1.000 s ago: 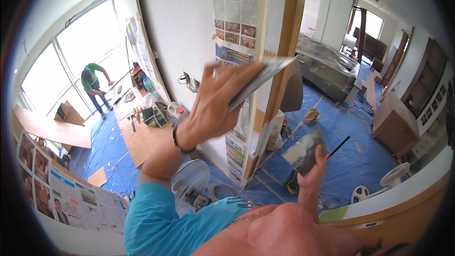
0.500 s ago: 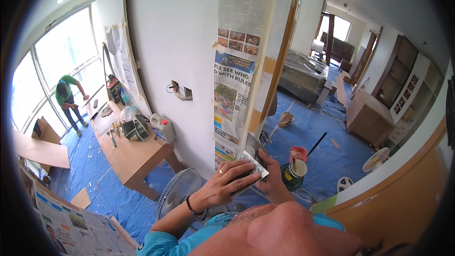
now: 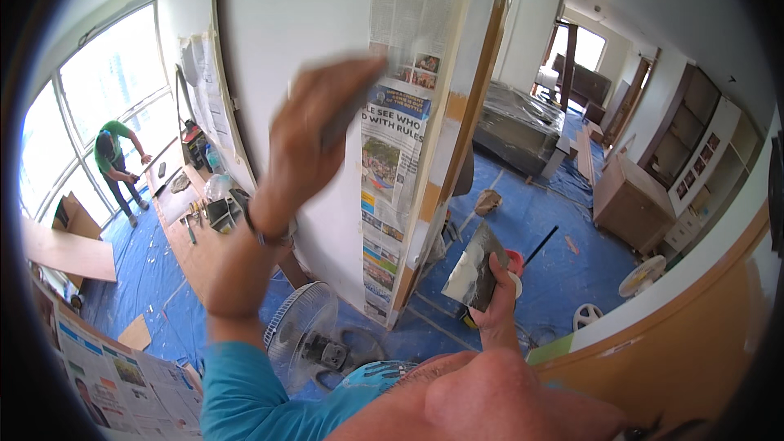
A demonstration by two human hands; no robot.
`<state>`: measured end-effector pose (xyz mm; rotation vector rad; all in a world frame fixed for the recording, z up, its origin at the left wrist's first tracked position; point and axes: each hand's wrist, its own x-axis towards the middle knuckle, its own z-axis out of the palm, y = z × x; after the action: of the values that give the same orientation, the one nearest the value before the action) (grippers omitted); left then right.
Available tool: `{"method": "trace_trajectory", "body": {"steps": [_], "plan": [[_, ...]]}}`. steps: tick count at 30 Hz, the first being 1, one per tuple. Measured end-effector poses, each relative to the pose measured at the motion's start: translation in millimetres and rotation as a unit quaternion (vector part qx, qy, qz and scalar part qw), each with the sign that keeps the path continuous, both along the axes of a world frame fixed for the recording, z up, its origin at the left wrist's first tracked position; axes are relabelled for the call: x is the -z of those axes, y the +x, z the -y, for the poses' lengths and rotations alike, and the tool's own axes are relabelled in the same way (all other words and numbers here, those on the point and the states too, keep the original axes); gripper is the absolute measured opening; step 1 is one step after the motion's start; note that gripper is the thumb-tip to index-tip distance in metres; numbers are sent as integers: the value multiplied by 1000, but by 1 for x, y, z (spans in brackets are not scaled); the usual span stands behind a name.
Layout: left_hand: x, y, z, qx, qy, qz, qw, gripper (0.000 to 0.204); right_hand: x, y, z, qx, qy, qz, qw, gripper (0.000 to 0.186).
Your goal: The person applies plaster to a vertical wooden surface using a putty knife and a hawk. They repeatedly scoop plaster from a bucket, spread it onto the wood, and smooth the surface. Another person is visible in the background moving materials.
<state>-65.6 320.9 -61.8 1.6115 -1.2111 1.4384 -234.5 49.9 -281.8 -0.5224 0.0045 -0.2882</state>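
Observation:
My left hand is raised in front of the white wall, smeared by motion. Its fingers are closed around a thin, flat grey scraper blade, seen nearly edge-on. Lower down, to the right of the wall corner, my right hand grips a broad metal putty blade by its right side. Pale putty is smeared over that blade's face. Newspaper is taped down the wall beside the corner edge, which shows white and brownish patches.
A standing fan is below my left arm. A wooden table holds tools at left; beyond it a person in green bends over a board. Blue sheeting covers the floor. A red container stands behind my right hand.
My hands have come apart from beside the wall's edge. The left has swung up and left; the right has moved slightly right, with its putty blade now facing up toward view.

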Motion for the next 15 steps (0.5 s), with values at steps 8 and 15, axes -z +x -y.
{"method": "trace_trajectory", "body": {"steps": [8, 15], "plan": [[-292, 32, 121, -89, 6, 83, 993, 19, 17, 9, 71, 85, 5, 9, 996, 31], [-348, 41, 152, -187, 27, 47, 981, 22, 42, 8, 129, 116, 30, -7, 993, 28]]}}
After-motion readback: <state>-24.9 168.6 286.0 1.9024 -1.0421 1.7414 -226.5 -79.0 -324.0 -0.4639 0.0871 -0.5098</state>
